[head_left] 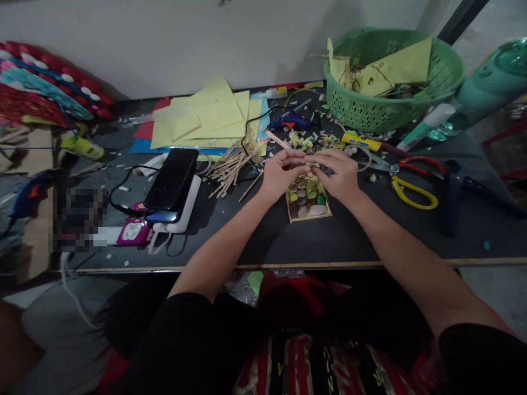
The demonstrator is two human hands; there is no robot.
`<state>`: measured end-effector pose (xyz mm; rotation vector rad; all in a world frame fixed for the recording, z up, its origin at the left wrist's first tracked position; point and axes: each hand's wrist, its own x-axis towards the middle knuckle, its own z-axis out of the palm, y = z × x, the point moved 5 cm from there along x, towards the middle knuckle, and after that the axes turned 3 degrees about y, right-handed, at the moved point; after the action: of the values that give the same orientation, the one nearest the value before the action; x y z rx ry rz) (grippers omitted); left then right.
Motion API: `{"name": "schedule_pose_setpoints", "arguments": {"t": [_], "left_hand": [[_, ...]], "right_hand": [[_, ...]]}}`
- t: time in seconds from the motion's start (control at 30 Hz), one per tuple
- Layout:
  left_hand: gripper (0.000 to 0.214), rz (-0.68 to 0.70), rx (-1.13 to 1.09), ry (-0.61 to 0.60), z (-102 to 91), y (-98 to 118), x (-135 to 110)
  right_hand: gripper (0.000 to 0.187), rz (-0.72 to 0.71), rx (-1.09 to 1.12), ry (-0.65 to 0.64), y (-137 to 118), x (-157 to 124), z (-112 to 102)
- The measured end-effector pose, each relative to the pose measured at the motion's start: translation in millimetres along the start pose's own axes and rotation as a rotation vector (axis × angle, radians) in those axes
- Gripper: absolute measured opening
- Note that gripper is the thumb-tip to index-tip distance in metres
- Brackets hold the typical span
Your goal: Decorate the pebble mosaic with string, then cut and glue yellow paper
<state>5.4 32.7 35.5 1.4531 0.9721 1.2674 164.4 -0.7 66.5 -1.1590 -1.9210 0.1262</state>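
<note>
Bare left hand (282,174) and bare right hand (338,173) met over a small, rectangular, wood-rimmed panel (312,218)

The panel lay flat on the dark grey tabletop (263,241), near its front edge and between the two forearms. Smooth brown, pinkish, yellowish and green pebbles (302,193) filled its near part, while the fingers hid its far end. Both hands were close together there, fingers bent and fingertips nearly meeting; whether anything was pinched between them could not be told.

Just left of the left hand, thin, pale wooden sticks (231,169) were spread in a loose heap, with flat yellow paper sheets (214,115) behind them. A dark blue plastic glue gun (291,120) lay beyond the hands among small scraps. To the right of it stood a green, perforated plastic basket (366,112) holding cut yellow pieces.

Near the right hand were a short yellow tube (361,142), a red-handled metal tool (424,164) and a curved yellow handle (415,195). Well to the left, a black, glossy smartphone (173,178) rested atop a stack with a white, slab-shaped device (189,204).
</note>
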Motion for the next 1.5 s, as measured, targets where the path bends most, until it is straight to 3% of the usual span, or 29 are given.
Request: {"name": "schedule_pose_setpoints", "arguments": {"t": [0.13,0.23,0.43,0.57,0.73,0.83,0.93,1.03,1.1,1.33,1.5], "left_hand": [[0.024,0.202,0.349,0.15,-5.8,21.6,-9.8],[0.023,0.397,0.526,0.194,-3.9,38.3,-18.2],[0.034,0.62,0.661,0.116,-0.1,41.3,-16.5],[0.033,0.69,0.627,0.037,2.1,36.9,-14.0],[0.03,0.728,0.677,0.03,2.7,30.7,-13.0],[0.029,0.74,0.782,0.073,-0.5,25.7,-11.9],[0.027,0.766,0.885,0.088,-2.3,22.3,-12.0],[0.027,0.783,0.918,0.06,-1.2,21.2,-12.9],[0.027,0.766,0.894,0.045,-0.3,20.8,-13.2],[0.025,0.757,0.836,0.1,0.1,18.1,-13.4],[0.022,0.605,0.789,0.094,-0.7,17.0,-9.2]], "right_hand": [[0.027,0.079,0.061,0.045,4.0,-3.0,2.4],[0.029,0.17,0.249,0.079,7.5,-4.6,5.6],[0.047,0.5,0.875,0.007,14.2,-6.7,27.6],[0.047,0.574,1.038,-0.062,15.1,-9.0,36.7],[0.05,0.472,0.93,-0.142,13.8,-10.4,35.6],[0.049,0.353,0.686,-0.141,9.5,-10.4,29.1],[0.041,0.221,0.329,-0.021,5.8,-9.6,18.2],[0.029,0.156,0.138,0.143,4.9,-10.8,8.9],[0.025,0.142,0.083,0.167,5.2,-11.9,7.9],[0.02,0.14,-0.033,0.073,5.5,-10.3,13.1],[0.009,0.177,-0.018,0.041,6.6,-9.5,14.9]]}}
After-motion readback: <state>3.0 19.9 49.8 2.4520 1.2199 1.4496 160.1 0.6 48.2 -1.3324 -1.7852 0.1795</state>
